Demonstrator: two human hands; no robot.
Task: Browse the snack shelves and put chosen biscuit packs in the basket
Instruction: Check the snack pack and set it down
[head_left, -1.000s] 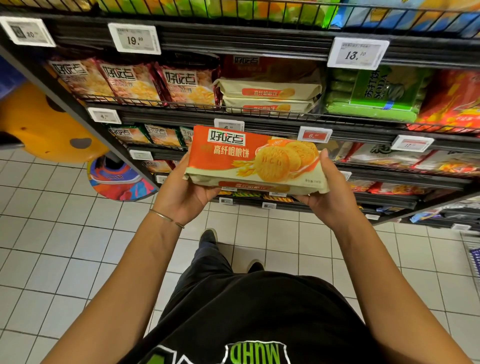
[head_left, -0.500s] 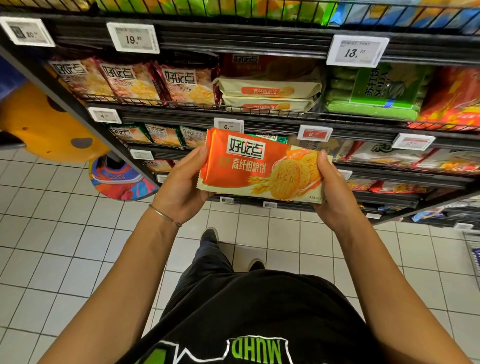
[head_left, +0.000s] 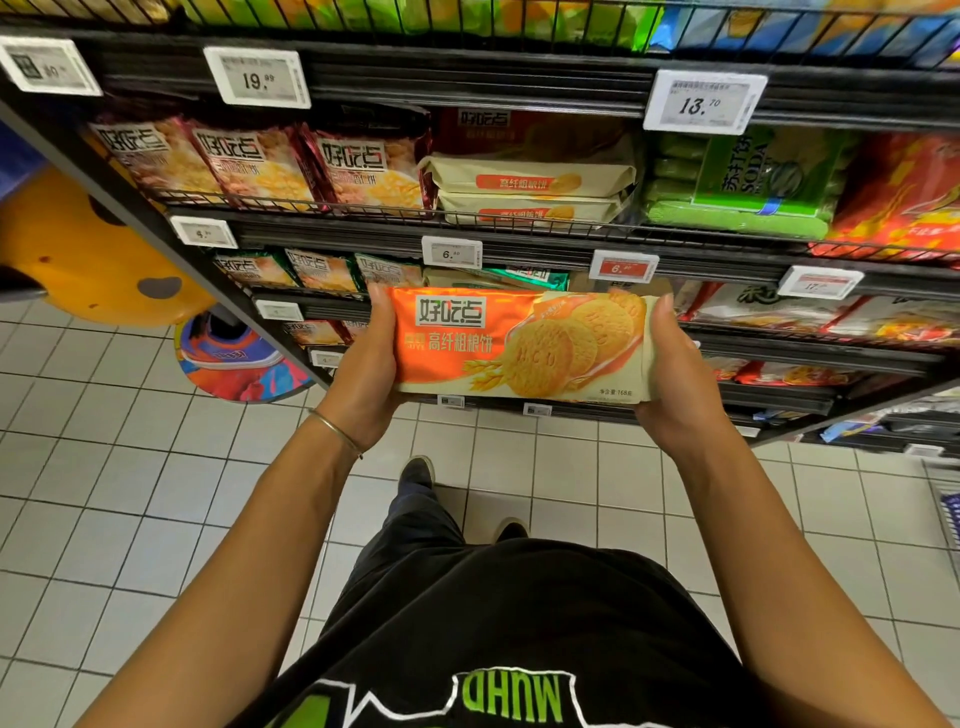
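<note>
Orange biscuit pack (head_left: 519, 345), now level and face-on, tilted a second ago. Gripped by its ends: left hand (head_left: 363, 379) at 9 o'clock, right hand (head_left: 675, 384) at 3, before the shelves (head_left: 337, 241). Judged: label check; basket step pending.

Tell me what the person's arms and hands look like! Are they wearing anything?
Both arms are bare, with no sleeves showing. The left hand has a thin metal bangle round its wrist. The right hand has no watch or bracelet at its wrist, and neither hand wears a glove.
</note>
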